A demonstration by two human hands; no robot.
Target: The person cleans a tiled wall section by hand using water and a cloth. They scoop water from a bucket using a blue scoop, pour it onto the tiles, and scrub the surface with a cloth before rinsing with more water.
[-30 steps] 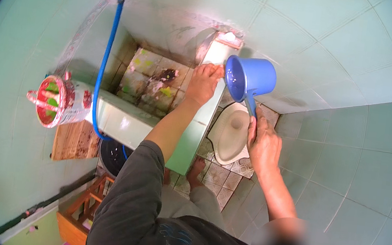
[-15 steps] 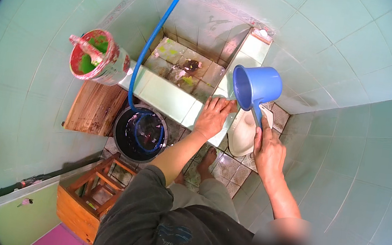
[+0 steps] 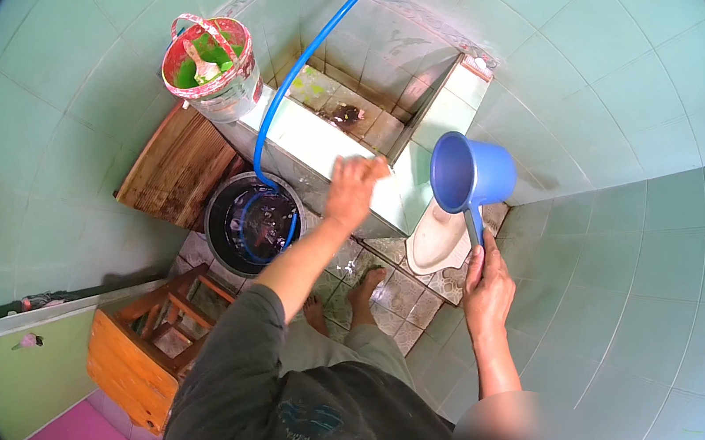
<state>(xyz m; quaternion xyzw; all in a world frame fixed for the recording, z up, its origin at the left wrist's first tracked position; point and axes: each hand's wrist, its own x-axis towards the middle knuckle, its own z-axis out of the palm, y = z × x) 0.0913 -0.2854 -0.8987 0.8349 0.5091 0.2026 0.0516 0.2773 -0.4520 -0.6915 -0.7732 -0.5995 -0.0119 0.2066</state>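
Note:
My right hand (image 3: 491, 285) grips the handle of a blue plastic dipper (image 3: 490, 174), held in the air above the squat toilet (image 3: 438, 245) with its mouth turned toward the left. Over the white-tiled ledge (image 3: 301, 137) of the tiled tank, my left hand (image 3: 350, 191) is blurred by motion, fingers bent. A small pale-orange patch shows at its fingertips, too smeared to name. Beyond the ledge lies the tank's floor (image 3: 379, 133), with dark and green bits on it.
A blue hose (image 3: 311, 45) runs down into a black basin (image 3: 210, 232) of dark water. A paint-stained bucket (image 3: 230, 102) with a brush (image 3: 202, 67) inside stands on the ledge's left end. Wooden boards (image 3: 173, 163) lean at the left wall, near an orange wooden stool (image 3: 134, 360).
My left hand has moved left along the ledge, away from the corner by the toilet. The dipper and my right hand have shifted slightly right and down; the view has shifted too.

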